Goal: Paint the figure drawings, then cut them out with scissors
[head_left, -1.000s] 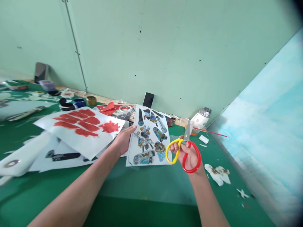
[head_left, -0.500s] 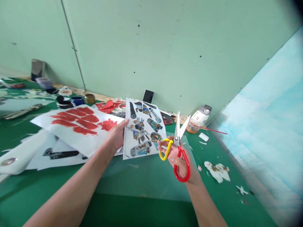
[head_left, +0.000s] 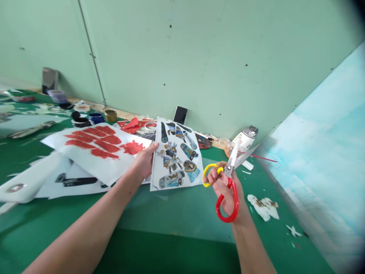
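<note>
Over the table [head_left: 176, 253], left hand [head_left: 144, 163] pinches sheet [head_left: 176, 163] by its left edge; right hand [head_left: 224, 188] clamped on spread scissors [head_left: 229, 170]. Sheet likely light, bendy, creasable: grip margins.

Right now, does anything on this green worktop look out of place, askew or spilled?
Yes: right of the right hand, a ragged white scrap with brown smears and a white star-shaped scrap lie loose on the green worktop, like stray offcuts.

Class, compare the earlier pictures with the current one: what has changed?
The scissors in the right hand have opened: their blades, together at first, now spread apart, leaning right. Nothing was taken up or let go. The left hand still holds the printed sheet by its left edge.
</note>
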The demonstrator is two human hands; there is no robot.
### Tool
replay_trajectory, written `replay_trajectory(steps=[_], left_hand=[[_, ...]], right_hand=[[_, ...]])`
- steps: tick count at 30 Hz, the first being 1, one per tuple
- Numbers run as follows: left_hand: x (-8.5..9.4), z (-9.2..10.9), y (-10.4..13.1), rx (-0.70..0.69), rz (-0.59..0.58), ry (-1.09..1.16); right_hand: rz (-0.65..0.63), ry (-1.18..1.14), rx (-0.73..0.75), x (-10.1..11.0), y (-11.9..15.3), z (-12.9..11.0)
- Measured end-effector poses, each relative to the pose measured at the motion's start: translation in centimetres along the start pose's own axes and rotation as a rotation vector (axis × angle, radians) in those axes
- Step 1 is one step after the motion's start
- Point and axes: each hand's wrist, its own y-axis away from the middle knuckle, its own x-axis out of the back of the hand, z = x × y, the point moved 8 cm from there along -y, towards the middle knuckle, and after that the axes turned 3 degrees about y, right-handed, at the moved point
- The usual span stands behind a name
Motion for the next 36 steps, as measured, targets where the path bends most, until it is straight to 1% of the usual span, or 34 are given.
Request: replay_trajectory(steps=[2,4,6,9,12,14,18,22,26,30,33,36], left_hand=[[0.0,-0.1,0.0,0.006,-0.005,0.002],[0.0,-0.1,0.0,0.012,-0.003,0.006],[0.0,-0.1,0.0,0.014,0.005,0.013],[0.2,0.2,-0.2,0.000,0.025,0.034],[0.7,0.3,-0.4,0.001,0.065,0.058],[1.0,0.0,-0.4,0.030,0.103,0.074],[1.0,-0.3,-0.4,0.068,0.156,0.094],[0.9,0.1,-0.3,0.033,0.172,0.097],[1.1,0.3,-0.4,0.018,0.163,0.095],[1.1,0.6,-0.5,0.011,0.154,0.099],[0.9,1.0,-0.2,0.010,0.161,0.108],[0.5,1.5,0.3,-0.010,0.159,0.113]], right_hand=[[-0.011,0.017,0.032,0.0,-0.1,0.0],[-0.048,0.044,0.054,-0.1,-0.1,0.3],[-0.079,0.116,0.075,-0.1,0.0,0.5],[-0.163,0.272,0.030,-0.6,0.5,1.3],[-0.279,0.334,-0.053,-1.8,1.2,2.3],[-0.312,0.312,-0.091,-2.2,1.3,2.9],[-0.277,0.216,-0.181,-2.0,1.3,4.1],[-0.263,0.133,-0.285,-1.8,1.5,4.8],[-0.314,0.126,-0.351,-2.5,2.1,4.6],[-0.416,0.178,-0.382,-3.6,3.0,4.1],[-0.548,0.251,-0.420,-4.6,4.0,3.9],[-0.693,0.374,-0.472,-5.2,5.2,3.9]])
